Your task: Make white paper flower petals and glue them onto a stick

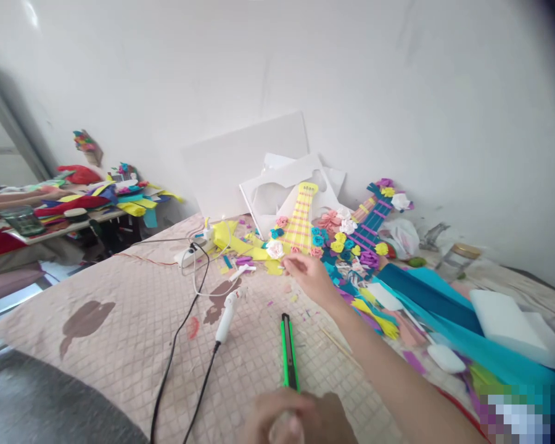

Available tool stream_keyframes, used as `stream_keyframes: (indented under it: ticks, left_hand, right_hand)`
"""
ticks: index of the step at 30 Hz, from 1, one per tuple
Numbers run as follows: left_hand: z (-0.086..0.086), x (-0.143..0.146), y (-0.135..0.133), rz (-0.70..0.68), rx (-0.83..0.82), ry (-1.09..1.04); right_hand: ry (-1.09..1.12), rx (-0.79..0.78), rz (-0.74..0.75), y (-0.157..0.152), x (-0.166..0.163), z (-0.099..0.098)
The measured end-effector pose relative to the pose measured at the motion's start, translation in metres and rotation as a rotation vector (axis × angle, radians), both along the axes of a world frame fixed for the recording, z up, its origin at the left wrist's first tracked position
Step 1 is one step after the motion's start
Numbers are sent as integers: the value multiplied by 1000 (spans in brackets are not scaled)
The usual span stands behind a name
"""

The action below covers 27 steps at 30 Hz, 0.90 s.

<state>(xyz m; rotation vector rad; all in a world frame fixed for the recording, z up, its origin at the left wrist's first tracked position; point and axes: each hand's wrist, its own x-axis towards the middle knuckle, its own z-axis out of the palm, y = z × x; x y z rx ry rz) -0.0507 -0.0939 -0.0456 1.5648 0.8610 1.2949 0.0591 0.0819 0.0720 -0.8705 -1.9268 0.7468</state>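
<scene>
My right hand (308, 277) reaches forward from the right, fingers pinched at the lower edge of a yellow guitar-shaped craft piece (300, 216). Anything small between those fingertips is too tiny to name. Beside them is a white paper flower (274, 249). At the bottom centre, blurred and partly cut off, my left hand (282, 416) is curled around something pale. A green utility knife (288, 351) lies just beyond it, its near end hidden by the hand. Left of the knife rests a white hot glue gun (227, 317) with a black cord.
A power strip (185, 254) with cables sits on the left. A blue flowered guitar piece (372, 216) leans behind, near white boards (250, 166). On the right are blue paper (444, 302), a glass jar (457, 259) and a thin stick (337, 345). Another person's arms (21, 200) rest at a far table.
</scene>
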Motion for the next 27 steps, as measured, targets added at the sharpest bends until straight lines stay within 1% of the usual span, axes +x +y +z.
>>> stream_keyframes:
  ticks: [1, 2, 3, 4, 6, 7, 8, 10, 12, 17, 20, 23, 24, 27]
  left_hand:
    - [13, 1, 3, -42, -74, -204]
    - [27, 3, 6, -122, -121, -451]
    - [42, 5, 11, -192, -185, -646]
    - [56, 7, 15, -225, -254, -769]
    - [80, 12, 23, -258, -331, -916]
    - [88, 15, 26, -276, -358, -947]
    - [94, 17, 27, -295, -370, -951]
    - [99, 22, 28, -344, -376, -936]
    - [101, 26, 26, -386, -373, -917]
    - [104, 32, 22, -462, -423, -903]
    - [110, 29, 21, -515, -422, -928]
    - [118, 17, 21, -490, -343, -918]
    - [120, 11, 21, -464, -317, -904]
    - [124, -9, 22, -343, -249, -866]
  right_hand:
    - [8, -60, 54, -16, 12, -5]
    - [20, -114, 100, -32, 22, -9]
    - [33, -173, 151, -47, 30, -13]
    - [62, -255, 226, -61, 36, -17]
    - [195, -499, 446, -87, 43, -23]
    - [252, -574, 494, -97, 44, -26]
    - [283, -626, 494, -105, 46, -28]
    - [296, -662, 384, -115, 49, -30]
    - [278, -677, 279, -121, 54, -30]
    - [284, -714, 192, -128, 75, -23]
    - [322, -657, 74, -130, 95, -19]
    - [282, -546, -194, -128, 128, -14]
    - [254, -520, -304, -127, 143, -12]
    - [265, -421, -519, -127, 191, -5]
